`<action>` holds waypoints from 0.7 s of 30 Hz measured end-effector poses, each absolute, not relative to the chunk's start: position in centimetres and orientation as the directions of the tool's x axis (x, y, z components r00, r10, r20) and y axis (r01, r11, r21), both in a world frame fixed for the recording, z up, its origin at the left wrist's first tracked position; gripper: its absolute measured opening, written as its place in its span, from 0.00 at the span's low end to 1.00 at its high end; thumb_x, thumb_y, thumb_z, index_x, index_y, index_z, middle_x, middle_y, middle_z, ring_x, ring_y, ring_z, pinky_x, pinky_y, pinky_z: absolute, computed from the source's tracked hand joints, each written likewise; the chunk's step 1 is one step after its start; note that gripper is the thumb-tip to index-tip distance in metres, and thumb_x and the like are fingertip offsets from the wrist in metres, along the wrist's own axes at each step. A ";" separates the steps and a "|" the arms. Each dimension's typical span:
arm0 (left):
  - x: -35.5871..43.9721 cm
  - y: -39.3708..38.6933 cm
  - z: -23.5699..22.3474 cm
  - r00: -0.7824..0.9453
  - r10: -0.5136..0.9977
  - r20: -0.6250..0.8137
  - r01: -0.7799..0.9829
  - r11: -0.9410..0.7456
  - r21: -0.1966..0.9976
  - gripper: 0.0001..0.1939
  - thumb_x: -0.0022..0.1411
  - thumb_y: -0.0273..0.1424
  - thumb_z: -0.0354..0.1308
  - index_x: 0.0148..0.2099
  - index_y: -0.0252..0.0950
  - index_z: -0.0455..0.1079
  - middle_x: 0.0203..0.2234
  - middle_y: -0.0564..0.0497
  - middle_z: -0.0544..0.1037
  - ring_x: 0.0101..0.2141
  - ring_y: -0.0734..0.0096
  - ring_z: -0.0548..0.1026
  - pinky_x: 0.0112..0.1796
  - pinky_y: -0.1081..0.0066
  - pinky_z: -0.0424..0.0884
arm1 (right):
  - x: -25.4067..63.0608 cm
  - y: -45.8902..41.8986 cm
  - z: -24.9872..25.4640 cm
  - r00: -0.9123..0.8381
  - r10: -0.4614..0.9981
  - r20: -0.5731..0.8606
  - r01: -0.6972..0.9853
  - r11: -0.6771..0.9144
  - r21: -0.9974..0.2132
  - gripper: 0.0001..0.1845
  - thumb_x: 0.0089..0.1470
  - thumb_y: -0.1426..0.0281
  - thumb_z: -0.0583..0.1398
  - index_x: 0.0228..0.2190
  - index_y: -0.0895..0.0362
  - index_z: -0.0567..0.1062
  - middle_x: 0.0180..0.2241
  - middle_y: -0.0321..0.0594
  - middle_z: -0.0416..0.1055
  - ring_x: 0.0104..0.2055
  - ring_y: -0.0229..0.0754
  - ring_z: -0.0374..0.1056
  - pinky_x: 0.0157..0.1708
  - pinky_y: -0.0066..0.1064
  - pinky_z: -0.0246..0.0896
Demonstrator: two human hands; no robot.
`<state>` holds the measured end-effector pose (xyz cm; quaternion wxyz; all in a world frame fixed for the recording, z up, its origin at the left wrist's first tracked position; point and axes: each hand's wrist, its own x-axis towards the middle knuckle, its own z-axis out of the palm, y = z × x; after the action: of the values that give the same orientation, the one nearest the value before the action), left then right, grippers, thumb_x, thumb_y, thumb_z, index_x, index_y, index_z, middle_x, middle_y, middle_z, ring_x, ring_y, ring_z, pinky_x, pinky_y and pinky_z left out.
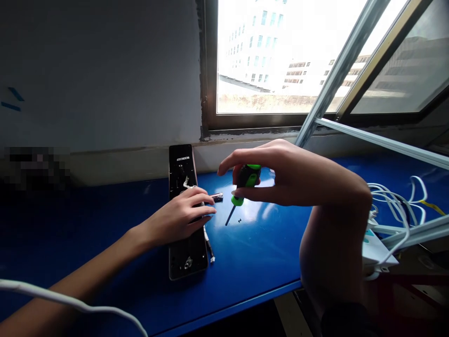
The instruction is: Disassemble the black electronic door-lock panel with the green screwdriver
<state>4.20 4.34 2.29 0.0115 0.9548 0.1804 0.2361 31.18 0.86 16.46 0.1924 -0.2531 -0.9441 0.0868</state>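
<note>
A long black panel (185, 255) with metal fittings and thin wires lies on the blue table (263, 262), running from the wall toward me. My left hand (178, 215) rests on its middle, fingers curled around a small silver metal part (217, 197) at the panel's right edge. My right hand (280, 175) is raised to the right of it, closed on a screwdriver (243, 185) with a green and black handle. Its tip points down and to the left, a little above the table. A tiny dark screw (240, 220) lies on the table just right of the tip.
A bundle of white cables (400, 206) and a white box (375, 248) sit at the table's right end beside silver metal rails (414, 234). A window (280, 61) is behind the table. A white cable (80, 306) crosses the lower left corner.
</note>
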 end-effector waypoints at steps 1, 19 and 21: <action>3.0 3.8 2.0 0.792 0.370 0.486 0.360 -0.925 0.119 0.12 0.71 0.25 0.59 0.53 0.37 0.77 0.51 0.44 0.78 0.56 0.57 0.70 0.55 0.56 0.73 | 30.6 0.8 16.3 -0.798 0.489 0.353 0.420 0.870 -0.257 0.18 0.60 0.72 0.65 0.52 0.56 0.76 0.37 0.34 0.80 0.34 0.33 0.73 0.33 0.26 0.66; -5.9 -0.5 -1.2 0.652 0.526 0.546 0.496 -0.841 0.218 0.16 0.67 0.25 0.60 0.56 0.34 0.74 0.53 0.41 0.76 0.57 0.53 0.68 0.56 0.53 0.72 | 18.6 1.8 12.6 -0.727 0.369 0.578 0.280 0.929 -0.242 0.12 0.54 0.77 0.64 0.42 0.59 0.77 0.38 0.36 0.78 0.35 0.34 0.71 0.36 0.27 0.69; -5.8 -0.6 -1.1 0.664 0.504 0.552 0.486 -0.852 0.194 0.16 0.68 0.25 0.60 0.57 0.33 0.73 0.52 0.41 0.76 0.56 0.53 0.68 0.56 0.53 0.73 | 18.5 1.8 12.5 -0.733 0.377 0.566 0.303 0.926 -0.225 0.11 0.55 0.76 0.65 0.42 0.59 0.77 0.37 0.36 0.78 0.35 0.34 0.71 0.36 0.27 0.68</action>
<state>-5.75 -0.64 -1.14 0.0149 0.9120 0.2714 0.3073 18.45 1.84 12.46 0.3162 -0.1831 -0.9290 0.0587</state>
